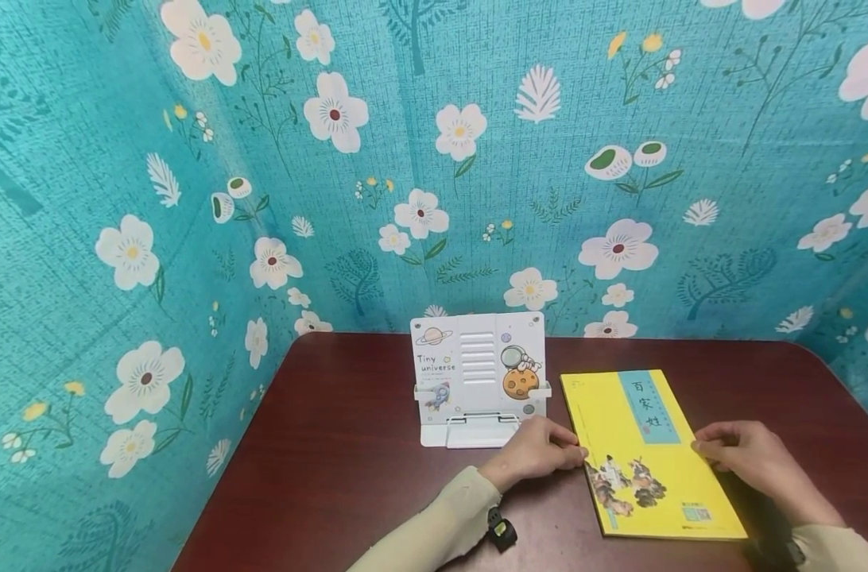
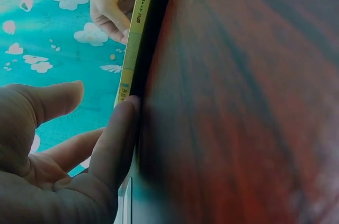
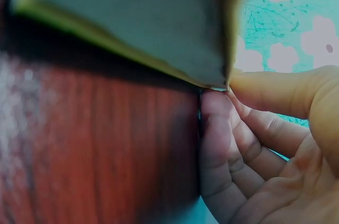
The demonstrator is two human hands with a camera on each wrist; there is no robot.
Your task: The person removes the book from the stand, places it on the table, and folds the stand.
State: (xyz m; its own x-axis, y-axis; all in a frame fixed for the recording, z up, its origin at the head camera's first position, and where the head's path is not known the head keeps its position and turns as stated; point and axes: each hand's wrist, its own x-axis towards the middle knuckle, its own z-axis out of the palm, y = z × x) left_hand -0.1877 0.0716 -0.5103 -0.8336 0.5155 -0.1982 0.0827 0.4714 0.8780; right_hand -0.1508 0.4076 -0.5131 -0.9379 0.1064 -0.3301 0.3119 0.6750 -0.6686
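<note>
A yellow book [image 1: 641, 477] with a blue title panel lies on the table, right of a white book stand [image 1: 480, 397]. Against the book's spine [image 2: 132, 49], the fingertips of my left hand [image 1: 537, 454] touch its lower side, while the thumb stands apart from it in the left wrist view. My right hand [image 1: 752, 461] pinches the opposite edge: in the right wrist view the thumb [image 3: 280, 91] lies against the book's edge, with fingers curled on the table side. The book's underside is hidden in the head view.
The dark red wooden table [image 1: 319, 445] carries the stand, which is printed with planets and an astronaut. Behind the table hangs a teal flowered curtain [image 1: 405, 159]. A small black device [image 1: 501, 531] sits by the left wrist.
</note>
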